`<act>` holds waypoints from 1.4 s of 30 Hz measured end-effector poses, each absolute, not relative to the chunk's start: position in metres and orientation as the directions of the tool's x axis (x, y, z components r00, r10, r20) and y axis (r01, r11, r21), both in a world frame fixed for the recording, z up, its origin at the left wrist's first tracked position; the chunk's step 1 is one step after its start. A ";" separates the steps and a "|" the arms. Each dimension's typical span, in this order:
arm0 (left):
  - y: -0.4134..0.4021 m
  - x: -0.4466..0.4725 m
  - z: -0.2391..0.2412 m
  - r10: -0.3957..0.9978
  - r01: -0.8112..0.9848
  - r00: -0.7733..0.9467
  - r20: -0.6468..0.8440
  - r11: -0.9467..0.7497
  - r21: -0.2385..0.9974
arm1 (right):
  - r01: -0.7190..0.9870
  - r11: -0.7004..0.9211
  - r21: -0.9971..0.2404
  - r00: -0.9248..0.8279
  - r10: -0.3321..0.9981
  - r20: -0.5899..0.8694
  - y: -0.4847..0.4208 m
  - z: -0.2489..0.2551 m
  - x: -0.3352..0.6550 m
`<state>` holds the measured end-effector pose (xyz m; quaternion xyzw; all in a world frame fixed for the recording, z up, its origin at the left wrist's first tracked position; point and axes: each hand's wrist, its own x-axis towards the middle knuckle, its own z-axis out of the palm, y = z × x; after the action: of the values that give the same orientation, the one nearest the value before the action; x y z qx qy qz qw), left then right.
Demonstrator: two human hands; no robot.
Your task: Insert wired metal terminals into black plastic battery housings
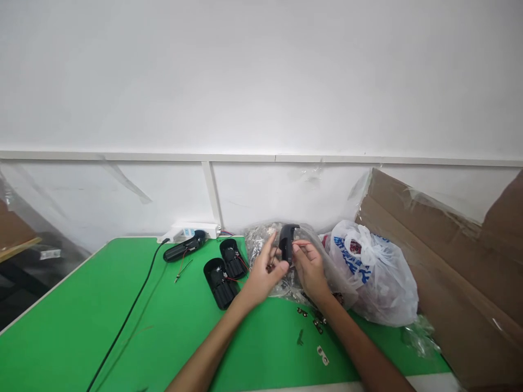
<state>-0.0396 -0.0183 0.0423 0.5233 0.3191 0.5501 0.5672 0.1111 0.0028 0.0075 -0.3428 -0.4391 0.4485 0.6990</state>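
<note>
Above the bag of parts, my left hand [263, 275] grips a black plastic housing [287, 243], held upright between thumb and fingers. My right hand [311, 269] is beside it, thumb and finger pinched on a thin red wire [300, 243] at the housing's right side. Left of my hands lie two similar open black housings, a larger one [220, 284] and a smaller one [233, 258], with red wires coming out. A third black housing [183, 247] with loose wires rests farther left. The inside of the held housing is turned away from view.
A clear bag of small parts [255, 239] lies behind my hands. To the right stand a tied white plastic bag [384, 277] and a cardboard box [441, 261]. Small metal pieces [322, 355] lie on the green table [163, 337]. A black cable [126, 318] runs from a white power unit [196, 231].
</note>
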 end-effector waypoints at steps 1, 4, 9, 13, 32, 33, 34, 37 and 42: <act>-0.021 -0.039 0.044 0.955 -0.276 0.207 0.211 -0.150 0.949 | -0.396 0.320 -0.861 0.209 0.944 0.255 0.002 0.008 0.110; -0.026 -0.035 0.045 0.958 -0.224 0.205 0.200 -0.154 0.963 | -0.492 0.238 -0.837 0.151 0.971 0.187 -0.003 0.010 0.108; -0.022 -0.033 0.040 0.967 -0.240 0.129 0.222 -0.186 0.953 | -0.480 0.181 -0.858 0.074 0.983 0.166 -0.008 0.012 0.109; -0.019 -0.035 0.039 0.957 -0.142 0.116 0.267 -0.250 0.958 | -0.531 0.158 -0.832 0.070 0.987 0.143 -0.008 0.010 0.106; -0.013 -0.043 0.035 0.897 0.114 0.081 0.435 -0.442 0.890 | -0.637 0.016 -0.771 -0.008 1.000 0.028 -0.009 0.001 0.099; -0.012 -0.044 0.034 0.888 0.141 0.092 0.450 -0.459 0.877 | -0.648 0.009 -0.762 -0.003 1.000 0.014 -0.010 0.001 0.099; -0.011 -0.044 0.034 0.882 0.157 0.094 0.462 -0.472 0.868 | -0.654 0.009 -0.756 0.002 1.000 0.009 -0.010 0.001 0.099; -0.007 -0.044 0.033 0.875 0.160 0.055 0.482 -0.484 0.860 | -0.645 0.039 -0.764 0.002 0.999 0.049 -0.011 0.003 0.097; -0.001 -0.042 0.033 0.859 0.044 -0.059 0.508 -0.507 0.861 | -0.657 0.038 -0.753 -0.028 0.997 0.075 -0.012 0.006 0.096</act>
<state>-0.0419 -0.0008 0.0329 0.6032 0.3744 0.6241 0.3265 0.0961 -0.0115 0.0059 -0.2645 -0.3209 0.6411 0.6451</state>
